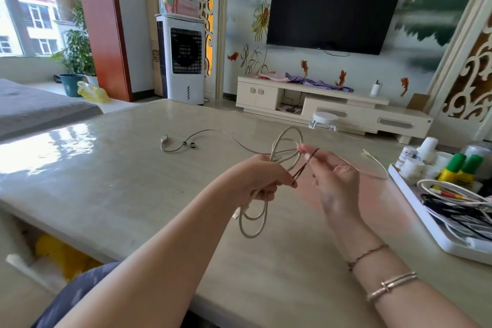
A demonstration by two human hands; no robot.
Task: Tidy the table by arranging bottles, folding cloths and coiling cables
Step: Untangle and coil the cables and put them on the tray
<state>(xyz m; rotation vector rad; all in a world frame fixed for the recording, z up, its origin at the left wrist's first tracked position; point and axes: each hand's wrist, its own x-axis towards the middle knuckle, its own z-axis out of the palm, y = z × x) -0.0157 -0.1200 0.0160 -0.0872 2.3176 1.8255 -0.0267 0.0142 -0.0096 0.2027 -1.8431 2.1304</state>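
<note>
Left hand (pixel 259 180) grips one coiled beige cable (pixel 255 210); right hand (pixel 332 176) pinches one dark elastic band (pixel 303 168) stretched between both; one white tray (pixel 426 210), two green-capped bottles (pixel 462 168)

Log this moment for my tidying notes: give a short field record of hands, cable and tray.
left hand: grips the coiled loops of the beige cable
right hand: pinches a dark elastic band stretched toward the left hand
cable tail: lies uncoiled across the table
white tray: at the right, holds bottles and coiled cables
</note>
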